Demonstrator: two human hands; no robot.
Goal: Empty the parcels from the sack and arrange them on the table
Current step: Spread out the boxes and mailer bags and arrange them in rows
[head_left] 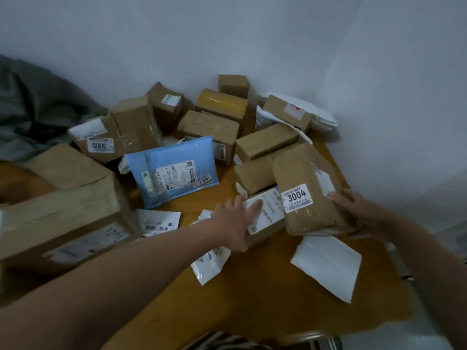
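Resting palm down, the left hand [236, 218] lays straight fingers on the white label of a low brown box [267, 223]. This box sits just left of the 3004 parcel [308, 198] and touches it. The right hand [358, 210] grips the 3004 parcel at its right edge, thumb on top and fingers curled beneath. The parcel lies tilted, its printed number sticker facing up. The two hands are apart, one on each side of that parcel.

Just in front of the 3004 parcel, a flat white packet [328, 263] lies on the orange-brown desk [252, 311]. To the front-left of it, partly under the left wrist, lies a small white pouch [209, 266]. Left of the 3004 parcel, a blue mailer [171, 170] leans upright, with a white envelope [159, 219] before it. Well to the left stands a large carton [63, 198], and behind that a box marked 3005 [101, 140].

Behind the 3004 parcel, more brown boxes crowd together toward the wall [278, 34], among them a yellow-taped box [222, 103]. The grey sack [38, 107] is slumped far to the left of the 3004 parcel, beyond the 3005 box; whether anything is inside it cannot be told.
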